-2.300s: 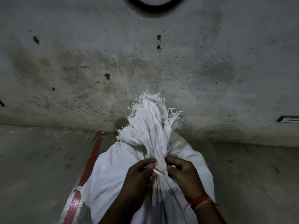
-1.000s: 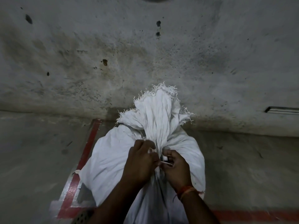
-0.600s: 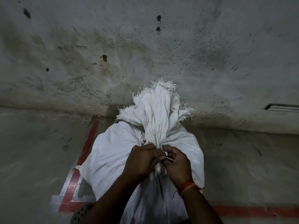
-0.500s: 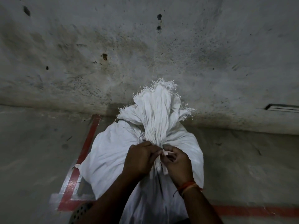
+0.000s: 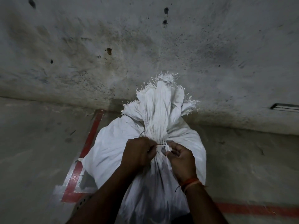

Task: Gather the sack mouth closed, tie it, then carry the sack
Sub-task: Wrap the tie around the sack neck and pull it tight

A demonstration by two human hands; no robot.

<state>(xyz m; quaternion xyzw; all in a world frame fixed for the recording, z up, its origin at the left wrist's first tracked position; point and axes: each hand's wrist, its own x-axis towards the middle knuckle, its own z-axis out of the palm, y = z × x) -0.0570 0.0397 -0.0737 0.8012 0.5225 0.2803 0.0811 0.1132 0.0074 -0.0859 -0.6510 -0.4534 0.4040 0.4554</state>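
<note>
The white woven sack (image 5: 145,159) stands upright on the concrete floor (image 5: 32,143), close against the stained wall (image 5: 145,46). Its mouth is gathered into a pleated neck (image 5: 155,126), with the frayed top edge (image 5: 163,83) fanning out above the constriction.

My left hand (image 5: 137,154) sits at the left of the neck, fingers curled, its grip pinching one end of a thin pale tie string (image 5: 160,145) that runs across the front of the neck. My right hand (image 5: 181,157) sits at the right of the neck, fingers curled inward; its grip pinches the other end of the string, together with a small fold of sack cloth, as far as I can make out. The two hands are just beside each other, with the string taut in the gap between them. A thin loop of string (image 5: 141,133) also shows at the left of the neck, above my left hand. Whether a knot is completed I cannot tell.

An orange thread band (image 5: 191,183) circles my right wrist.

Red painted lines (image 5: 92,133) mark the floor to the left of the sack and run behind its base to the right. A dark slot (image 5: 284,106) sits low in the wall at far right.
</note>
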